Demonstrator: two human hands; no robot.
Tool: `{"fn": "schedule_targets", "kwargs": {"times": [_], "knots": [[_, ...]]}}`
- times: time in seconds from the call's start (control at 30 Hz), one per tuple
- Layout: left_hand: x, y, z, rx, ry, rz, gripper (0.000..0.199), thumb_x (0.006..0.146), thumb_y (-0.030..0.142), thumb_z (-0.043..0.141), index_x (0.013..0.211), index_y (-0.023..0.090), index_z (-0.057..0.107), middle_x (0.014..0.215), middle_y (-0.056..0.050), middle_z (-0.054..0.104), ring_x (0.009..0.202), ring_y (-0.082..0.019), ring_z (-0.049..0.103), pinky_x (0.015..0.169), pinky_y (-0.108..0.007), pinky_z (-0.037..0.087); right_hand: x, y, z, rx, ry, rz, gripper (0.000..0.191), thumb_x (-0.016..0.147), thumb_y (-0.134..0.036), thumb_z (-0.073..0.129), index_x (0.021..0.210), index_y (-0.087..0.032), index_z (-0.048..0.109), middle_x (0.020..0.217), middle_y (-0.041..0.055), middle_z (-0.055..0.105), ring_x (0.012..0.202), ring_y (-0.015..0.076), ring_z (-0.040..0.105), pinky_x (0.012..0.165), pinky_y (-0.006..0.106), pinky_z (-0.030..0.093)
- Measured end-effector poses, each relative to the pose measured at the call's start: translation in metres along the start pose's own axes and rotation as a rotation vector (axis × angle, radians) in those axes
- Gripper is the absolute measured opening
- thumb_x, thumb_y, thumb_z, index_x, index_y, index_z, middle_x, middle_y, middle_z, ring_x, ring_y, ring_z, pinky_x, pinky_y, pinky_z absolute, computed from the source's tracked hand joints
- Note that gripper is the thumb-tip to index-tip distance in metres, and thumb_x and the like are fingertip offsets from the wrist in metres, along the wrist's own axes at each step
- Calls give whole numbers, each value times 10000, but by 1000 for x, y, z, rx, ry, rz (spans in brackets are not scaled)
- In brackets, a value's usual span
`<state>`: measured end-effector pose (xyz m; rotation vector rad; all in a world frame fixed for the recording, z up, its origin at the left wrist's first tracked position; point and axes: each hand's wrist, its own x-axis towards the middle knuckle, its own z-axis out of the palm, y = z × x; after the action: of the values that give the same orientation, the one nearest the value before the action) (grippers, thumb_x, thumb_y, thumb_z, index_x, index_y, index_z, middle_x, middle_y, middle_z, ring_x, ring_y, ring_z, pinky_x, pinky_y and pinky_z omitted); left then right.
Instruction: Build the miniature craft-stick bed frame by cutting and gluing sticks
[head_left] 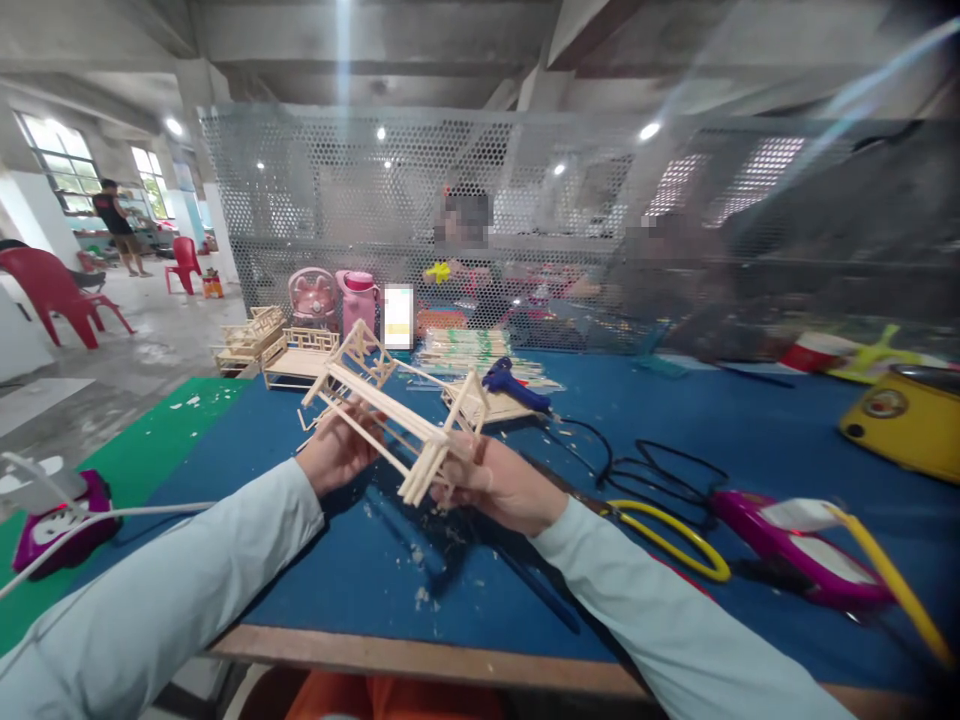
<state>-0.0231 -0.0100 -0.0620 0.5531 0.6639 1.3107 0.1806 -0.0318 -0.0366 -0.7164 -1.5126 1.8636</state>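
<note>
A small frame of pale wooden sticks (390,408) is held tilted above the blue table, between both hands. My left hand (341,450) is closed around its left side, with the fingers partly hidden behind the sticks. My right hand (499,480) grips the right end, where several sticks are bunched together. Behind the frame, a blue glue gun (517,385) rests by a flat wooden piece (502,408). Another stick-built model (304,362) stands at the back left, beside a further one (251,340).
A bundle of loose sticks (465,350) lies before a perforated metal screen (600,180). On the right are yellow-handled scissors (667,540), black cable, a purple power strip (806,560) and a yellow pot (907,425). Pink bottle (360,300) stands behind. People are beyond.
</note>
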Motion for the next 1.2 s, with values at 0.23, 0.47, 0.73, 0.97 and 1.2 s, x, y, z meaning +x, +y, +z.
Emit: {"fn": "schedule_targets", "kwargs": {"times": [0.23, 0.47, 0.73, 0.97, 1.2], "knots": [[1, 2, 3, 164, 432, 257, 112, 899, 280, 463, 853, 185, 498, 726, 9, 543, 542, -76, 520, 495, -170, 428, 7, -2, -11, -138, 332, -130, 453, 567, -427, 804, 892, -185, 602, 809, -2, 671, 659, 107, 635, 605, 227, 525], [-23, -4, 15, 784, 125, 682, 294, 786, 242, 647, 1069, 200, 583, 962, -22, 601, 896, -146, 557, 757, -235, 444, 26, 12, -17, -358, 527, -203, 322, 619, -224, 708, 890, -203, 535, 847, 15, 702, 822, 181, 672, 771, 333, 534], [-3, -18, -6, 1001, 105, 547, 329, 729, 225, 676, 1032, 130, 588, 830, -38, 651, 705, -144, 567, 693, -277, 435, 40, 28, -24, -609, 497, -157, 268, 695, -148, 626, 959, -152, 575, 1018, 107, 718, 883, 183, 683, 838, 354, 522], [-1, -21, -9, 984, 77, 521, 302, 686, 228, 703, 951, 144, 584, 669, 26, 605, 610, -122, 552, 630, -254, 424, 20, 7, -15, -908, 513, -131, 400, 723, -166, 625, 1120, -122, 602, 1108, 146, 687, 1024, 265, 636, 950, 436, 445], [-1, -21, -9, 998, 30, 530, 281, 715, 284, 684, 947, 161, 586, 658, 27, 588, 613, -122, 542, 622, -253, 426, -65, 20, 11, -1566, 506, -7, 324, 805, -305, 559, 1090, -175, 643, 1082, 143, 666, 980, 313, 638, 818, 426, 504]]}}
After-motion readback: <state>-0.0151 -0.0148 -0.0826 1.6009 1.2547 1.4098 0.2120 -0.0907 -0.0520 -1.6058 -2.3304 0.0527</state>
